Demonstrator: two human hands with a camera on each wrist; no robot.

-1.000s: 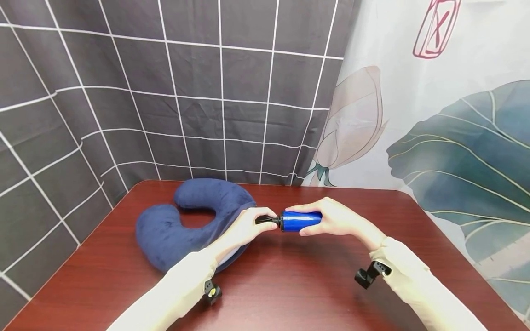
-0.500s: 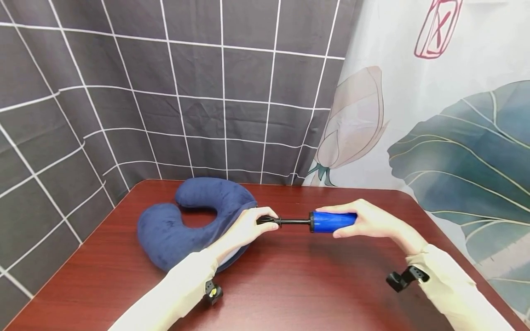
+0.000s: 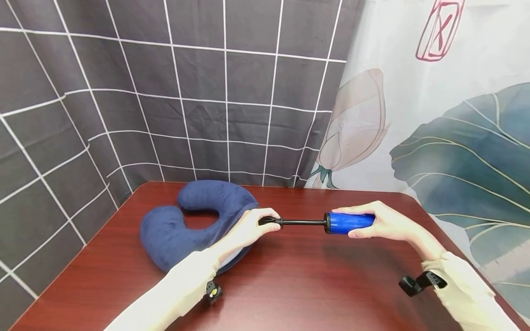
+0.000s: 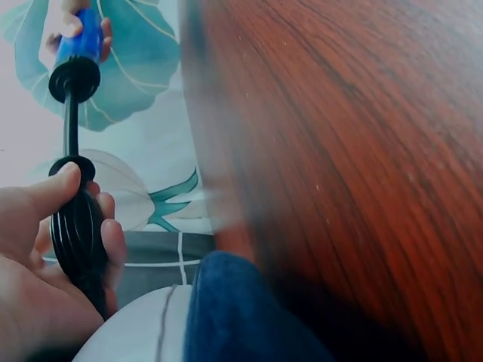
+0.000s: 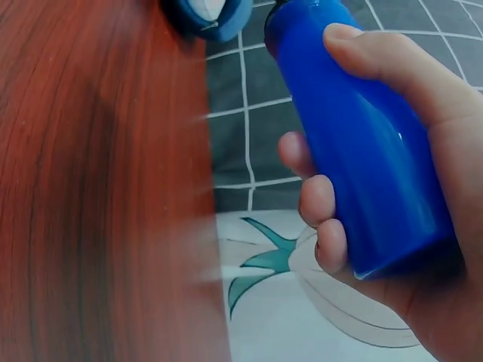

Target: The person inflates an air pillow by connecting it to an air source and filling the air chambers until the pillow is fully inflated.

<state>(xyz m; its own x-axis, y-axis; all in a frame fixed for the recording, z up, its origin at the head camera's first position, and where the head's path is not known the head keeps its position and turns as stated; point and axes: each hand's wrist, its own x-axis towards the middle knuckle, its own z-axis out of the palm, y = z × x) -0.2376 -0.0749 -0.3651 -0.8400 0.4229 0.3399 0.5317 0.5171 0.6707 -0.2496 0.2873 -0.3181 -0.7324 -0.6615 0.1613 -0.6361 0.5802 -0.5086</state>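
A hand pump with a blue barrel (image 3: 348,223) and a black rod (image 3: 304,222) is held level above the table. My left hand (image 3: 250,226) grips its black handle (image 4: 78,234), thumb near the collar in the left wrist view. Around the blue barrel curl the fingers and thumb of my right hand (image 3: 387,221); the right wrist view shows this grip close up. A length of rod shows between handle and barrel. Beneath and beside my left forearm lies a navy U-shaped neck pillow (image 3: 178,239), partly hidden by that arm, with a pale patch at its near side.
The reddish-brown wooden table (image 3: 285,289) carries the pillow on its left half. Behind it hangs a dark grey curtain (image 3: 203,115) with white grid lines. A white cloth (image 3: 401,174) printed with a flower and leaves hangs at the right.
My right hand has moved right with the blue barrel, drawing out the black rod from the barrel. My left hand stays nearly still on the handle.
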